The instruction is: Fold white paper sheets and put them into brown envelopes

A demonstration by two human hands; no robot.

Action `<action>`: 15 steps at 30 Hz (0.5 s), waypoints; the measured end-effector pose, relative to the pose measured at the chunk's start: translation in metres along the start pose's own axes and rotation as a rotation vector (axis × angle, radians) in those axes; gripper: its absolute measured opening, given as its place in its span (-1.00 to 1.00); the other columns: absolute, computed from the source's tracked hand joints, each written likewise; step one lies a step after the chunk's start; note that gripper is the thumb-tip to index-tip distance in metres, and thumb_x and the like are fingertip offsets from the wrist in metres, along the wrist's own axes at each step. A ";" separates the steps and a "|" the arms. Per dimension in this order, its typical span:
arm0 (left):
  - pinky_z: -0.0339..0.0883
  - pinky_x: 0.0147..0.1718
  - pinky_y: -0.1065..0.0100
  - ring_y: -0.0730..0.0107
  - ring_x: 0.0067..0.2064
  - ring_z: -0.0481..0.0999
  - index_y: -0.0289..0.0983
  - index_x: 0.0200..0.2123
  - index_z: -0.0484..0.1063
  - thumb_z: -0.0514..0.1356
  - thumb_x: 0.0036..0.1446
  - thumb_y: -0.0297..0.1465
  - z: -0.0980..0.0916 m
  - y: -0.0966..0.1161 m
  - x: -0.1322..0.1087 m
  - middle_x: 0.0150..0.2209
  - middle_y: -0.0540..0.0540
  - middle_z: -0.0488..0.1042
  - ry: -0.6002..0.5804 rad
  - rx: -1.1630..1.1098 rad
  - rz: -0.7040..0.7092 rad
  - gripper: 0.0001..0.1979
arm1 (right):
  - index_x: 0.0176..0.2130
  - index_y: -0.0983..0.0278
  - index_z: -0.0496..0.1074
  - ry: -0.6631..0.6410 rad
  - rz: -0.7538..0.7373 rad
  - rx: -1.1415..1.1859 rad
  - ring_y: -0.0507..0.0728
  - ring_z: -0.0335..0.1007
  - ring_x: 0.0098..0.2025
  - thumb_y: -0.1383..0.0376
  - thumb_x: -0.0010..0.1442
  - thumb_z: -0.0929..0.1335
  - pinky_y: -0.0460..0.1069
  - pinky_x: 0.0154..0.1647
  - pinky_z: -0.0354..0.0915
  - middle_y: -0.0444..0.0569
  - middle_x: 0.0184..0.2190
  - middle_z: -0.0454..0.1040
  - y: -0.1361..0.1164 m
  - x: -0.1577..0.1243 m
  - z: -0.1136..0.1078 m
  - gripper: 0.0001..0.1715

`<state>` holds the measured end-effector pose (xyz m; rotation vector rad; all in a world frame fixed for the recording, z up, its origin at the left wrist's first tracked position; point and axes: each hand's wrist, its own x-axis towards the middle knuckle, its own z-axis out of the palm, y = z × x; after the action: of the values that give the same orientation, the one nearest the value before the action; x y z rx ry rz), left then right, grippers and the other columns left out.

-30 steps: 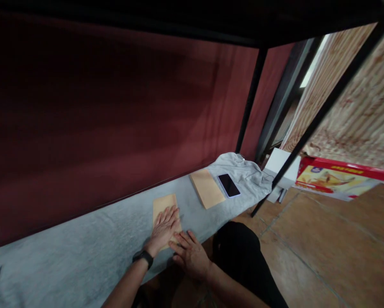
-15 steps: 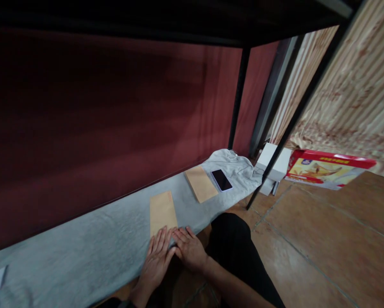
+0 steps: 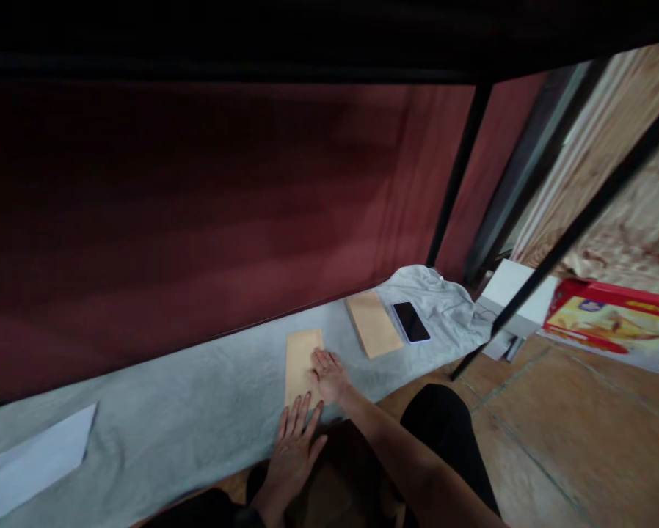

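Note:
A tan paper envelope lies flat on a grey cloth that covers a low, narrow surface. My left hand rests with fingers spread on the envelope's near edge. Farther up, on the envelope's right side, my right hand lies with its fingers stretched out; its thumb side is slightly blurred. To the right sits a stack of similar tan envelopes, and beside it a phone with a dark screen.
White paper lies at the cloth's left end. A dark red panel stands behind. Black metal posts rise at the right, near white boxes and a red-and-yellow carton on the tiled floor. A dark shelf hangs overhead.
My right hand has slid from the envelope's near edge up along its right side. My left hand stays at the near edge, fingers more spread. The view has turned left, showing more white paper.

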<state>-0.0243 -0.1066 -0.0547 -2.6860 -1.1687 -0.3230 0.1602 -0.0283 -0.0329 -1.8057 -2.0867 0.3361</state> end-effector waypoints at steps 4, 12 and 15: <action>-0.06 0.33 -0.03 0.10 0.42 0.08 -0.04 0.40 0.07 0.01 0.37 -0.17 -0.014 0.005 0.003 0.42 -0.10 0.11 -0.042 -0.026 -0.027 -0.43 | 0.38 0.38 0.12 0.037 0.005 -0.014 0.20 0.05 0.41 0.14 0.43 0.15 0.17 0.45 -0.07 0.17 0.38 0.15 0.007 0.020 0.006 -0.34; 0.05 0.33 0.02 0.17 0.39 0.16 -0.08 0.32 0.25 0.02 0.37 -0.25 -0.026 0.005 0.014 0.38 -0.09 0.20 -0.139 -0.296 -0.189 -0.52 | 0.34 0.50 0.17 0.196 -0.056 -0.054 0.25 0.05 0.41 0.16 0.41 0.21 0.21 0.42 -0.03 0.27 0.35 0.17 0.008 -0.017 0.017 -0.33; 0.17 0.28 0.12 0.16 0.33 0.27 -0.29 0.21 0.36 0.02 0.31 -0.36 -0.025 0.001 0.031 0.33 -0.25 0.27 0.000 -0.480 -0.522 -0.56 | 0.35 0.44 0.17 0.217 -0.111 -0.043 0.23 0.08 0.40 0.13 0.41 0.22 0.18 0.43 -0.03 0.21 0.36 0.18 0.008 -0.056 0.016 -0.33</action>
<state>-0.0063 -0.0920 -0.0225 -2.6904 -2.0070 -0.7655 0.1674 -0.0815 -0.0576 -1.6595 -2.0433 0.0630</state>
